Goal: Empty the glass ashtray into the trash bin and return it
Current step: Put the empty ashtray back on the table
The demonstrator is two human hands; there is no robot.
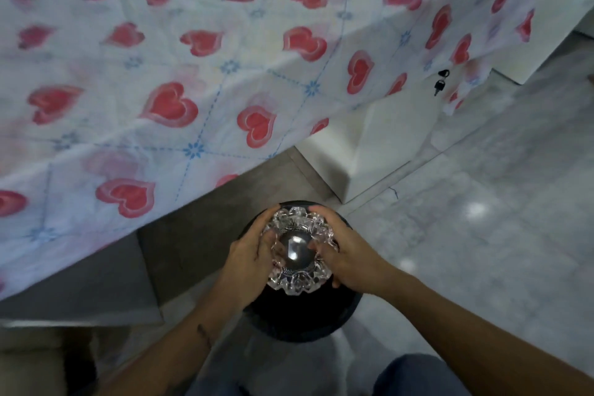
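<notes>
The glass ashtray [297, 251], clear cut glass with a scalloped rim, hangs directly over the round black trash bin [302, 318] on the floor. My left hand [249, 259] grips its left side and my right hand [345, 254] grips its right side. The thick base faces the camera, so the ashtray seems turned over; its bowl is hidden. The ashtray and both hands cover most of the bin's dark opening.
A table with a white cloth printed with red hearts [180, 80] fills the upper left, its edge just above the bin. A white cabinet [379, 145] with keys [439, 82] in its lock stands to the right. Grey marble floor [498, 219] lies on the right; my knees are at the bottom.
</notes>
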